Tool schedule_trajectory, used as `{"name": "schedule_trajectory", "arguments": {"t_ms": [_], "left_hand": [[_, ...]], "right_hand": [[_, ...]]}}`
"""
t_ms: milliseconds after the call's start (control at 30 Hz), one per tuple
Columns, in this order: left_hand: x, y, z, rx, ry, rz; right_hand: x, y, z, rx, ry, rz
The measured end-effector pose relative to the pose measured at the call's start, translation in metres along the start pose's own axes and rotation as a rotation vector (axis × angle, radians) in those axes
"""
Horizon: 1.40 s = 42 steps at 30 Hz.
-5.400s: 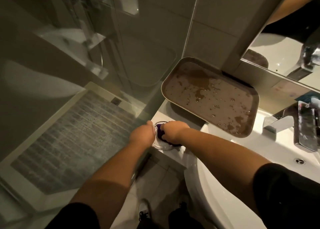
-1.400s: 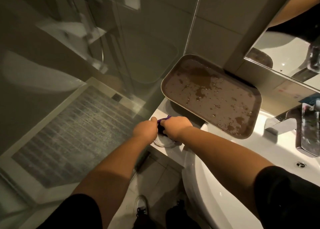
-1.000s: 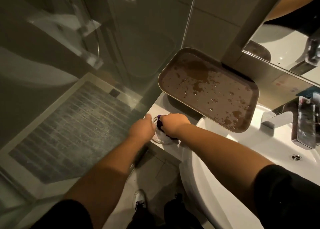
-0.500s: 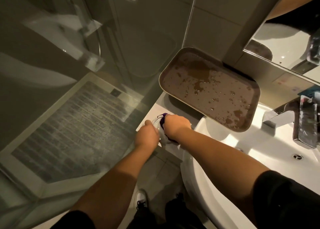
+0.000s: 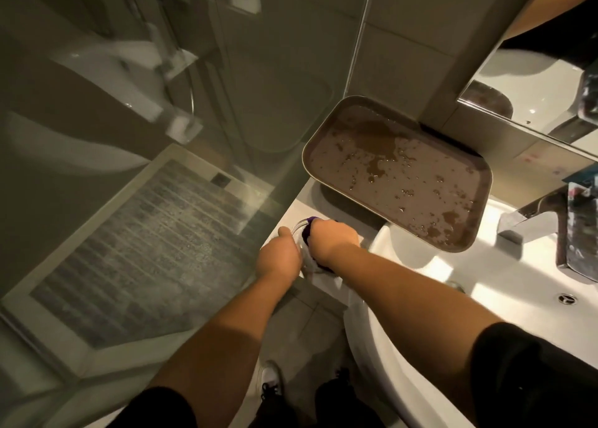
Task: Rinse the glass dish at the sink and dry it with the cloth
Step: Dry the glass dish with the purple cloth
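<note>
Room: a dim bathroom with grey wall tiles, a glass shower screen (image 5: 200, 110) on the left, and a mirror (image 5: 534, 91) at upper right.
Floor: a grey patterned mat (image 5: 145, 253) lay behind the screen; pale tiles showed below the arms.
Desk: a white ledge (image 5: 326, 282) ran beside the white sink (image 5: 420, 298) — a chrome tap (image 5: 547, 220) stood at the right.
Tray: a brown tray (image 5: 398, 175), beaded with water drops, leaned against the wall with its lower edge over the sink rim.
Glass dish: the glass dish (image 5: 299, 233) sat at the ledge's left end, between both hands, mostly hidden.
Cloth: a purple cloth (image 5: 307, 232) was pushed into the dish.
Left hand: the left hand (image 5: 280, 259) gripped the dish's near side, fingers curled, thumb up.
Right hand: the right hand (image 5: 333, 241) was bunched over the cloth — fingers curled on it, their tips hidden.
</note>
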<state>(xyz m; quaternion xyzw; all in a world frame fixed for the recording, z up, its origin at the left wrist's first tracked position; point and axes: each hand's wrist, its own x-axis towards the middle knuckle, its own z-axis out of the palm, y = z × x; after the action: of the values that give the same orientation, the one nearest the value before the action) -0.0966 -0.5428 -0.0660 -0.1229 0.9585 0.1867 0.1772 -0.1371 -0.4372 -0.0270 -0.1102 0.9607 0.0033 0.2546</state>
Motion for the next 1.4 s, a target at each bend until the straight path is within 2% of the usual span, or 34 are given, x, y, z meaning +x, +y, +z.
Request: {"name": "schedule_trajectory", "arguments": {"t_ms": [67,133,300,400,500,600,733,933,1167,1300,1400], "left_hand": [[-0.009,-0.001,0.007,-0.065,0.028,-0.068],[-0.007,-0.004,0.007,-0.076,0.026,-0.058],[0.021,-0.008,-0.025,0.178,-0.058,0.249],[0.020,-0.004,-0.029,0.219,-0.068,0.282],[0.011,-0.001,-0.022,0.170,-0.046,0.202],[0.005,0.002,-0.018,0.115,-0.048,0.092],[0.002,0.004,-0.014,0.123,-0.042,0.035],[0.009,0.001,-0.018,0.121,-0.072,0.091],[0.008,-0.002,-0.025,0.085,-0.064,0.113],[0.001,-0.005,-0.037,-0.083,0.058,0.174],[-0.006,-0.012,-0.044,-0.239,0.063,0.153]], "right_hand": [[-0.003,-0.005,0.003,0.048,-0.040,0.033],[-0.001,-0.002,0.003,0.032,-0.054,0.015],[0.007,0.011,-0.019,-0.160,-0.134,-0.233],[0.006,0.012,-0.025,-0.201,-0.136,-0.280],[-0.003,0.005,-0.014,-0.068,-0.056,-0.129],[-0.013,-0.008,-0.008,0.117,-0.072,0.077],[-0.020,-0.005,-0.011,0.301,-0.110,0.122],[-0.042,0.026,-0.020,0.735,-0.072,0.042],[-0.065,0.038,-0.033,0.727,-0.052,-0.007],[-0.079,0.040,-0.040,0.660,-0.021,-0.122],[-0.092,0.047,-0.045,0.662,-0.011,-0.183]]}}
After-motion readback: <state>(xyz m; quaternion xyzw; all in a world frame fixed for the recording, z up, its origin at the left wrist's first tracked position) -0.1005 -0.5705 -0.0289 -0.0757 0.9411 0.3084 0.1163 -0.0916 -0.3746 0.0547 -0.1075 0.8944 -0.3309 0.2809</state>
